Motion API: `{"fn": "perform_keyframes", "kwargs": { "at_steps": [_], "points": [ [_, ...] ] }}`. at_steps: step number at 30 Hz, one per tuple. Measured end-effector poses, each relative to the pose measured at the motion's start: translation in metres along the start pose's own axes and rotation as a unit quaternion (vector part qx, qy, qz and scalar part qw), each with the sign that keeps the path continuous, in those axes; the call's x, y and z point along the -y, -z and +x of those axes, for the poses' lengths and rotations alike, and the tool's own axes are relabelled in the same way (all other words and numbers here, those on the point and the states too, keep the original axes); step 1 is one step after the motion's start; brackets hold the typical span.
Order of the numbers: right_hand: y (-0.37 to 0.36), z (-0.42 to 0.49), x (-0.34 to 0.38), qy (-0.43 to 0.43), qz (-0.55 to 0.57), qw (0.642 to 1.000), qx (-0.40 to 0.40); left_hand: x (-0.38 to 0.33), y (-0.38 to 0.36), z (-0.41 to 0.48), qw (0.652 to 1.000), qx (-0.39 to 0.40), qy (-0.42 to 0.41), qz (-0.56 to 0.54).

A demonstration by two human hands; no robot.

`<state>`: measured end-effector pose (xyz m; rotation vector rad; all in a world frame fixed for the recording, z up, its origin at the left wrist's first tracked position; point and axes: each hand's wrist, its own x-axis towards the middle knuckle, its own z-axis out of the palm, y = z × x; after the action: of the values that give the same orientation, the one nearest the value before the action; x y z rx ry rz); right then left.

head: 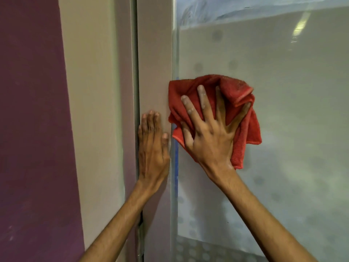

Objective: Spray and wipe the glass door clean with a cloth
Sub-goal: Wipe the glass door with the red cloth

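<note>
A frosted glass door (273, 110) with faint dots fills the right side of the view. A crumpled red cloth (238, 91) lies against the glass near its left edge. My right hand (209, 129) presses flat on the cloth with straight, spread fingers. My left hand (154, 148) rests flat on the pale door frame (154, 53) just left of the glass, fingers straight and pointing up. No spray bottle is in view.
A cream wall strip (90, 91) and a purple wall (32, 110) stand to the left of the frame. A narrow dark gap (135, 53) runs between wall and frame. A blue strip (176, 157) runs down the glass edge.
</note>
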<state>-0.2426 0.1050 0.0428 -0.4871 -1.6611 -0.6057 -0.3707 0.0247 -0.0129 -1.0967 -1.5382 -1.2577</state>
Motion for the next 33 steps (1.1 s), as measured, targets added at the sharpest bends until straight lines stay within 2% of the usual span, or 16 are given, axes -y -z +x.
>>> {"fn": "perform_keyframes", "kwargs": {
  "at_steps": [10,15,22,27,33],
  "points": [
    [-0.001,-0.065,-0.001,0.022,-0.023,0.999,0.027,0.006,0.007,-0.033,0.999,0.016,0.029,-0.032],
    [0.002,-0.088,-0.007,0.043,-0.041,0.997,0.046,0.000,0.008,-0.055,0.999,0.026,0.029,0.005],
    [0.015,-0.057,-0.029,0.072,-0.012,0.996,0.050,-0.014,0.005,-0.059,0.999,0.031,0.015,-0.008],
    [0.030,-0.020,-0.060,0.040,-0.013,0.999,0.021,-0.035,-0.003,-0.044,0.999,0.019,-0.020,0.026],
    [0.046,-0.015,-0.101,0.037,-0.032,0.999,0.004,-0.068,-0.030,-0.026,0.999,0.008,-0.023,0.043]
  ]
}}
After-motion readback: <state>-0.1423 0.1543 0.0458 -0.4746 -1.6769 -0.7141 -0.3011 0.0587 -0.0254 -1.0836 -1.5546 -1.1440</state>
